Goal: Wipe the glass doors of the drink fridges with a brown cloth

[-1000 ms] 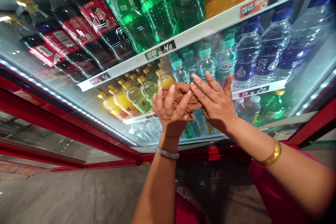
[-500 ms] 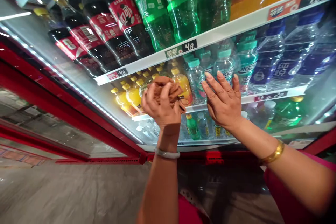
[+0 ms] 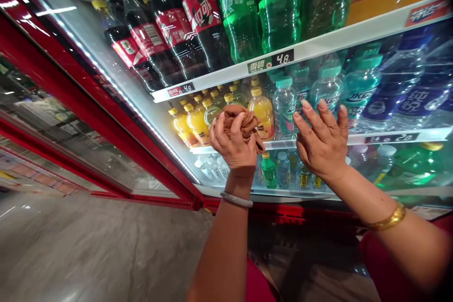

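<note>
My left hand point(image 3: 233, 144), with a pale bangle at the wrist, is wrapped round a crumpled brown cloth point(image 3: 241, 121) in front of the small yellow juice bottles point(image 3: 262, 108). To its right, my right hand point(image 3: 323, 144) has its fingers spread and holds nothing, in front of clear bottles with teal caps point(image 3: 329, 86). A gold bracelet point(image 3: 389, 218) is on that wrist. Whether either hand touches the glass cannot be made out.
Upper shelf point(image 3: 230, 73) bears cola bottles point(image 3: 203, 21) and large green bottles point(image 3: 240, 19). Small bottles stand on the bottom shelf. Red door frames point(image 3: 141, 151) run along the left, above a grey floor point(image 3: 88, 245).
The view has shifted, so the shelves and both hands appear further right. The cloth remains in my left hand; my right hand stays spread.
</note>
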### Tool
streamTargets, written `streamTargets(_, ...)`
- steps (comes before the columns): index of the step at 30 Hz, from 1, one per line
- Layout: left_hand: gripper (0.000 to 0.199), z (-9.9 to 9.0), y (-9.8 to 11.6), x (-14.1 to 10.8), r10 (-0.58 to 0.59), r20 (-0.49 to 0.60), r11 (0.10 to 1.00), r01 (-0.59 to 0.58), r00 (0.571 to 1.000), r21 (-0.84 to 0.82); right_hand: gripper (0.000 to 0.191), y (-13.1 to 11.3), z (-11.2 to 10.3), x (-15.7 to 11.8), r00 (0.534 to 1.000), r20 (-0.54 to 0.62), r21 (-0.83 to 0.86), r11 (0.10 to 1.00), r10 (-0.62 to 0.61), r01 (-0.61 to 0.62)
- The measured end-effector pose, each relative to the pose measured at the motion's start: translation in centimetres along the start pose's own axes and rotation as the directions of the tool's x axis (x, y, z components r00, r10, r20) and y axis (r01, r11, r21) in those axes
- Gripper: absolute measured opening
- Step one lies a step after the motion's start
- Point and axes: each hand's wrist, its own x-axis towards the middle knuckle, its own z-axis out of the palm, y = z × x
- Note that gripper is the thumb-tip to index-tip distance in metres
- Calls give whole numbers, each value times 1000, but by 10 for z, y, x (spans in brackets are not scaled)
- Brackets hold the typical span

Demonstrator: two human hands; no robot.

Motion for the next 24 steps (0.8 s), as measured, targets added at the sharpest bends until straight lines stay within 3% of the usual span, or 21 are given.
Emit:
streamTargets(1,44,0,5,-4,-36,-12,999,36,999,15,73,0,0,0,1000,-10,-8,1000,-10,10)
streamTargets(3,45,4,21,-22,19,8,1000,-19,1000,13,73,-1,-1,1,998,-36,-37,999,-41,40)
streamTargets(6,43,13,33,-46,331,82,942,-325,940,-87,67,-2,-5,2,992,-68,-60,993,-110,106)
streamTargets(8,42,15,27,-48,410,75,909,-401,909,-113,66,-3,-7,1,991,-48,-62,991,-121,118)
streamTargets(11,41,13,15,-35,324,-3,943,-324,946,-79,69,-3,-9,0,995,-12,-69,993,-98,97)
streamTargets(14,38,10,25,-34,163,-20,985,-164,986,-53,67,-3,-8,-1,996,-16,-56,994,-91,90)
streamTargets(17,37,12,40,-48,259,53,964,-255,964,-78,60,-4,-7,-1,996,-32,-11,996,-88,87)
streamTargets(20,38,13,31,-48,419,52,906,-414,907,-85,58,-3,-8,-2,995,-33,20,995,-93,93)
streamTargets(22,39,10,11,-34,403,2,915,-402,915,-45,61,-3,-9,-3,995,-29,10,995,-100,100)
streamTargets(24,42,5,-7,-19,293,-17,956,-294,956,-9,65,-3,-9,-3,994,-30,-3,994,-110,110)
